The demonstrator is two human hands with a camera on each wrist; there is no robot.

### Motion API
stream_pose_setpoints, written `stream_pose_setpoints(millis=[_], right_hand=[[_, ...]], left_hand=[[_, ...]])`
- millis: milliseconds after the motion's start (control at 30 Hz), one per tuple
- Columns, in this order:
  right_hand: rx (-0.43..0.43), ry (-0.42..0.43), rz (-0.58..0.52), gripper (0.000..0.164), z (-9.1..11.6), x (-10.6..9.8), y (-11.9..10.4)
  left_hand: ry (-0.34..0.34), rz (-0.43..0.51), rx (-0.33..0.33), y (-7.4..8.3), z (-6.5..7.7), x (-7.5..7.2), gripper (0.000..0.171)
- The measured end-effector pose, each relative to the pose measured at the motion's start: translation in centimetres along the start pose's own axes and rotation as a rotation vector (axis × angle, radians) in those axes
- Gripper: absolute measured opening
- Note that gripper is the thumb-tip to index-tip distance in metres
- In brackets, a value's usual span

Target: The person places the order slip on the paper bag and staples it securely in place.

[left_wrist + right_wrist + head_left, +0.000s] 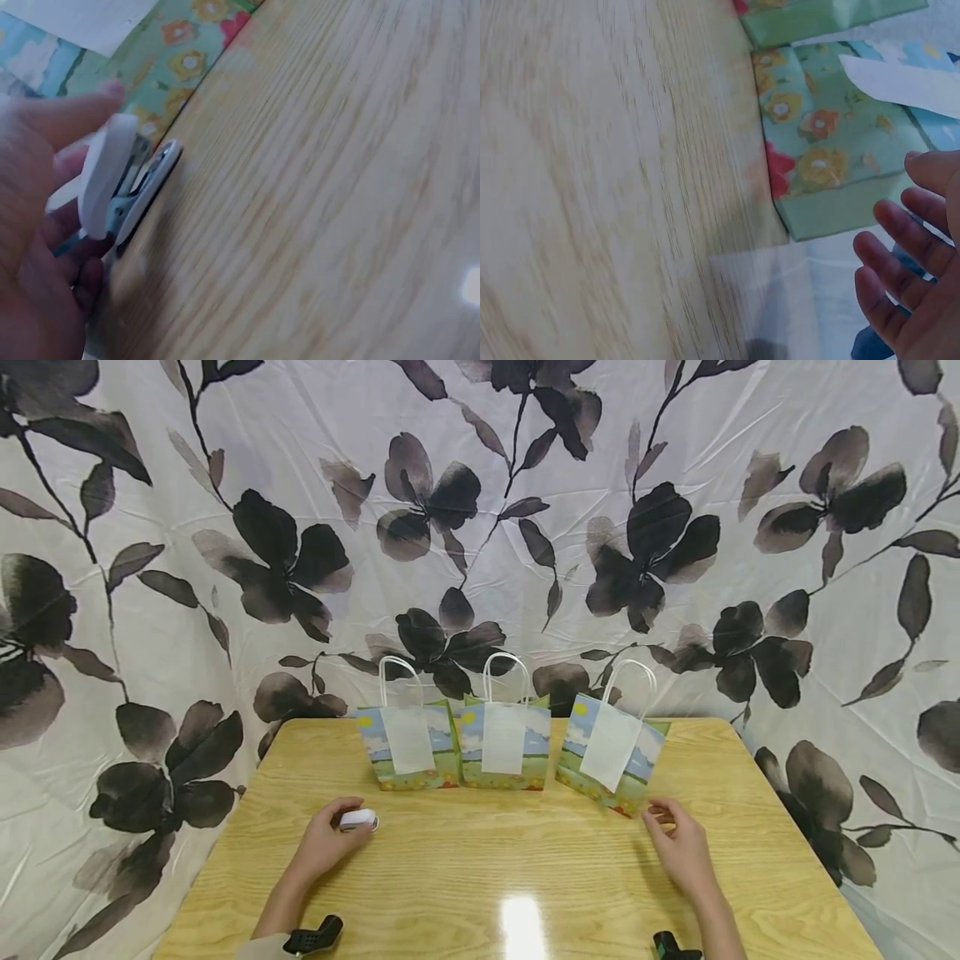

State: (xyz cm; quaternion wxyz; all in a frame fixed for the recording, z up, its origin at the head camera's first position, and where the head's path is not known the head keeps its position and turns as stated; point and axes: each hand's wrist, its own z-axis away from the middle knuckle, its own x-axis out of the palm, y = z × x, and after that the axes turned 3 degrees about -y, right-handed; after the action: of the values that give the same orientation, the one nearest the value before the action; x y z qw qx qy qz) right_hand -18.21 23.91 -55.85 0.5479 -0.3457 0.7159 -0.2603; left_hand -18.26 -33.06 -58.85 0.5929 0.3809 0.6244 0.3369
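Note:
My left hand [330, 839] holds a small white stapler [112, 176] over the left part of the table, fingers curled round it. In the left wrist view its two arms stand apart at one end. My right hand [681, 847] is near the lower right corner of the right paper bag [573, 760], fingers loosely bent and holding nothing. That bag is turned at an angle. A middle paper bag [468, 752] and a left paper bag [372, 747] stand upright beside it. All three have white handles, a landscape print and a white sheet on the front.
The bags stand along the back of a light wooden table [465, 868]. Behind them hangs a white curtain [555, 602] with dark flowers. A black wrist device [315, 935] sits on the left forearm, another [671, 946] by the right.

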Motion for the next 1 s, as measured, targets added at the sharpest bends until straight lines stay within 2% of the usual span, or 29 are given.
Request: stream_pose_setpoints(millis=[100, 200, 333, 400, 533, 700, 767, 867, 1000], right_hand=[[-0.013, 0.004, 0.038, 0.034, -0.3, -0.5, 0.2], [-0.006, -0.003, 0.067, 0.038, -0.6, -1.1, 0.4], [-0.018, -0.016, 0.119, 0.044, -1.1, -2.4, 0.0], [-0.048, -0.007, 0.164, 0.046, -1.6, -3.2, -0.3], [-0.118, 0.028, 0.252, 0.05, -2.8, -5.1, -0.8], [-0.174, 0.048, 0.352, 0.056, -4.6, -7.6, -1.0], [-0.193, 0.042, 0.387, 0.059, -5.6, -8.4, -1.2], [-0.201, 0.027, 0.463, 0.066, -7.1, -9.6, -1.6], [-0.178, -0.027, 0.555, 0.075, -9.2, -10.3, -1.9]], left_hand=[[0.016, -0.039, 0.034, 0.1, 0.1, -0.9, 0.051], [0.026, -0.08, 0.033, 0.2, 0.5, -2.0, 0.05], [0.022, -0.147, 0.018, 0.3, 0.6, -4.0, 0.049], [0.019, -0.198, 0.033, 0.4, 0.3, -5.2, 0.049], [0.023, -0.31, 0.103, 1.4, -1.2, -7.7, 0.047], [0.036, -0.535, 0.189, 4.4, -3.8, -11.1, 0.051], [0.035, -0.658, 0.2, 5.5, -4.8, -12.5, 0.056], [0.022, -0.828, 0.218, 6.2, -6.0, -14.2, 0.066], [-0.016, -0.926, 0.173, 6.0, -6.4, -15.3, 0.082]])
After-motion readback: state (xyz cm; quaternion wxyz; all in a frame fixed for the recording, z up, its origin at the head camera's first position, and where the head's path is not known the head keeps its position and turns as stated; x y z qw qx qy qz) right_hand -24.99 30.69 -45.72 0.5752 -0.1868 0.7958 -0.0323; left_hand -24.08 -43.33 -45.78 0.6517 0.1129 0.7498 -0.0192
